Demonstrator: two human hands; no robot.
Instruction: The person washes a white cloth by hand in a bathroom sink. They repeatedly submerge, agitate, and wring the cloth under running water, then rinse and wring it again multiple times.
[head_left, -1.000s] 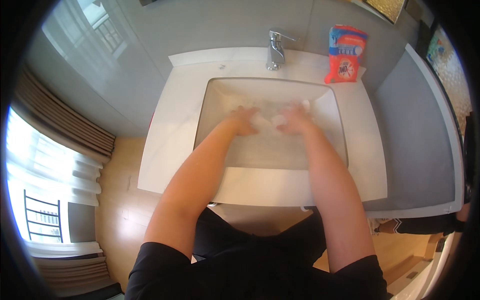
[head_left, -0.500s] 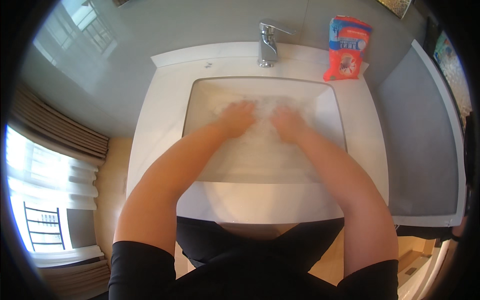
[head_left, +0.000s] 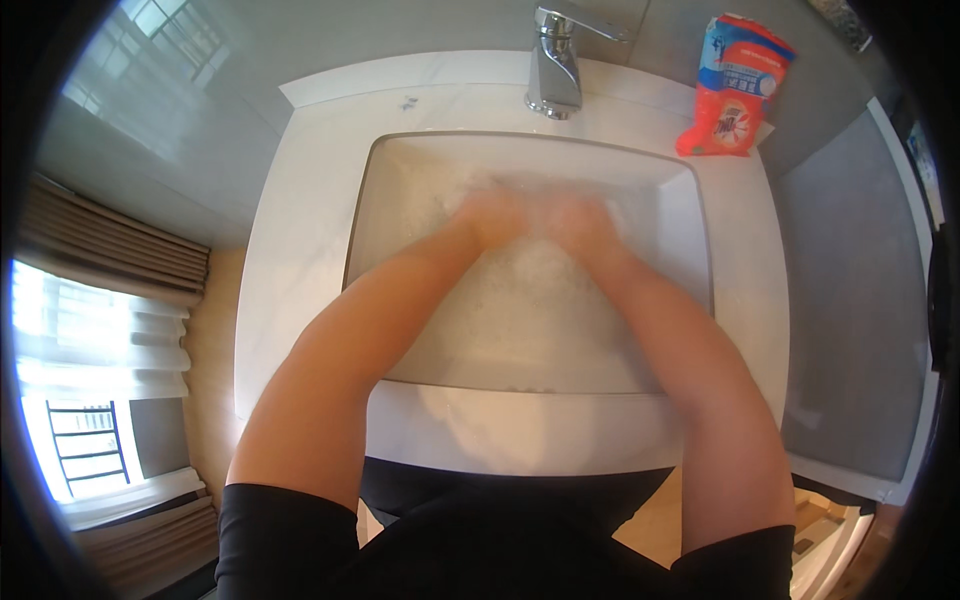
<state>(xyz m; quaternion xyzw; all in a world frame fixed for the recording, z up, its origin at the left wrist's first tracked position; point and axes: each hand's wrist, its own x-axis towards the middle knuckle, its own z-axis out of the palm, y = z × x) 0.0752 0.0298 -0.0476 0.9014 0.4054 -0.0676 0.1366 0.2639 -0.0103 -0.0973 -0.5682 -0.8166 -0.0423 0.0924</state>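
Both of my hands are down in the soapy, cloudy water (head_left: 520, 330) of a white rectangular sink basin (head_left: 685, 240), toward its back. My left hand (head_left: 492, 215) and my right hand (head_left: 580, 220) are close together, perhaps touching. Motion smears their fingers, and suds and water partly cover them. Whether anything is held between them, such as a cloth, I cannot make out. Whitish foam (head_left: 545, 265) floats just in front of the hands.
A chrome faucet (head_left: 554, 70) rises behind the basin. On the white counter's (head_left: 300, 215) back right corner stands a red and blue detergent bag (head_left: 735, 90). A grey panel with a pale frame (head_left: 850, 300) is at the right; a curtained window (head_left: 90, 340) is at the left.
My hands have drawn closer together in the water. The view has shifted nearer to the sink, so the basin, faucet and bag look larger.
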